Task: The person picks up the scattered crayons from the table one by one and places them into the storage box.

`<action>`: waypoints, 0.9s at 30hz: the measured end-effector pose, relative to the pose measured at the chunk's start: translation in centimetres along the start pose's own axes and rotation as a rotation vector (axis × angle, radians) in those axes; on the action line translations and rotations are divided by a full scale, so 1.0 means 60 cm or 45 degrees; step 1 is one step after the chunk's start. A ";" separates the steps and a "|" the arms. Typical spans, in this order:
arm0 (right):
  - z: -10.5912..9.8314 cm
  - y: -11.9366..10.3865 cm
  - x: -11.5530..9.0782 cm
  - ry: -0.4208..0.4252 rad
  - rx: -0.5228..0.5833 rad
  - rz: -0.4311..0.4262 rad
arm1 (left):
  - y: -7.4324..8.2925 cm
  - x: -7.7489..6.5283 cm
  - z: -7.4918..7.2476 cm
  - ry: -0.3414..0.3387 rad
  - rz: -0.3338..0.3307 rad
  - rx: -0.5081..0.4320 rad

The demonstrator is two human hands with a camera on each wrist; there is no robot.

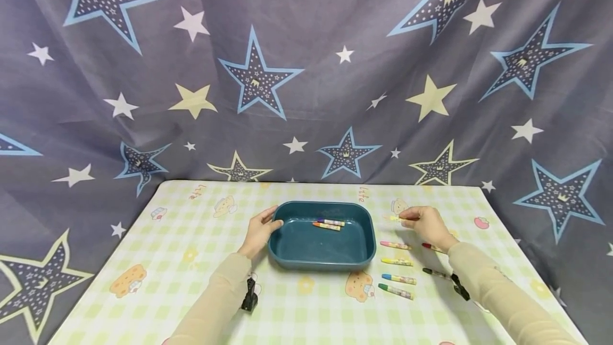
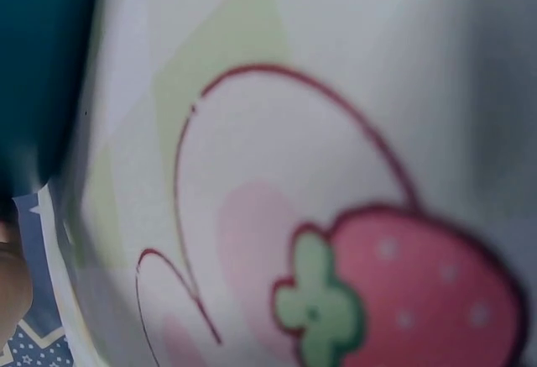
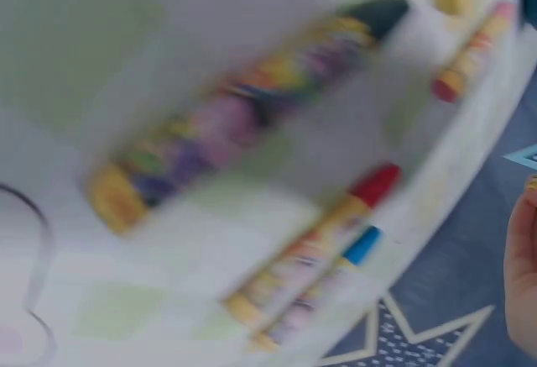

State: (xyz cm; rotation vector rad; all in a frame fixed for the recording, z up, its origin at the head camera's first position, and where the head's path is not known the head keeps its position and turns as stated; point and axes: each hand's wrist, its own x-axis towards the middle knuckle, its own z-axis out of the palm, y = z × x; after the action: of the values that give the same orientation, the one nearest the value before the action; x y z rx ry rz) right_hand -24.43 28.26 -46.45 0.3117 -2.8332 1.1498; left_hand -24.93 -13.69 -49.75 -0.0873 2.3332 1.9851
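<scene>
A dark teal rectangular tray (image 1: 321, 266) stands mid-table in the head view. My left hand (image 1: 259, 232) grips its left rim, thumb over the edge. Inside the tray lie a purple crayon (image 1: 337, 223) and an orange crayon (image 1: 326, 226). Right of the tray, my right hand (image 1: 428, 224) pinches a pale-tipped crayon (image 1: 395, 219) just above the cloth. Below that hand are a pink crayon (image 1: 396, 245), a yellow crayon (image 1: 397, 262), a blue crayon (image 1: 399, 279) and a green crayon (image 1: 396, 291).
A red crayon (image 3: 315, 245) and a black crayon (image 3: 243, 111) lie under the right forearm, beside another blue crayon (image 3: 323, 287) hidden from the head view. The checked tablecloth (image 1: 158, 249) ends at a starry curtain (image 1: 306, 105) behind. Black wrist cameras sit on both arms.
</scene>
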 end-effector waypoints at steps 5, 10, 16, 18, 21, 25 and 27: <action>-0.009 -0.038 0.017 -0.011 -0.003 -0.055 | 0.024 -0.015 -0.004 -0.012 -0.010 -0.006; 0.001 -0.084 0.034 -0.034 0.040 -0.128 | 0.017 -0.010 -0.004 -0.003 -0.006 -0.009; 0.038 -0.134 0.043 -0.055 0.143 -0.105 | -0.003 0.006 0.002 0.022 0.014 -0.019; 0.058 -0.146 0.044 -0.058 0.203 -0.059 | 0.003 0.004 0.002 0.014 0.008 -0.033; 0.095 -0.157 0.046 -0.072 0.285 -0.016 | 0.017 -0.005 0.000 -0.006 -0.004 -0.039; 0.146 -0.164 0.057 -0.109 0.351 0.002 | 0.036 -0.024 0.000 -0.001 -0.011 -0.021; 0.164 -0.165 0.063 -0.105 0.365 0.028 | 0.041 -0.030 0.003 -0.003 -0.008 -0.009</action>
State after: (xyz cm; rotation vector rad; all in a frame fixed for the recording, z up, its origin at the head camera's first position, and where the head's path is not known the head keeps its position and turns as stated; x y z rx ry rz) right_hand -25.91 13.87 -46.26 0.3523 -2.7418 1.5864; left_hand -23.35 -13.14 -47.20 -0.0925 2.3214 1.9893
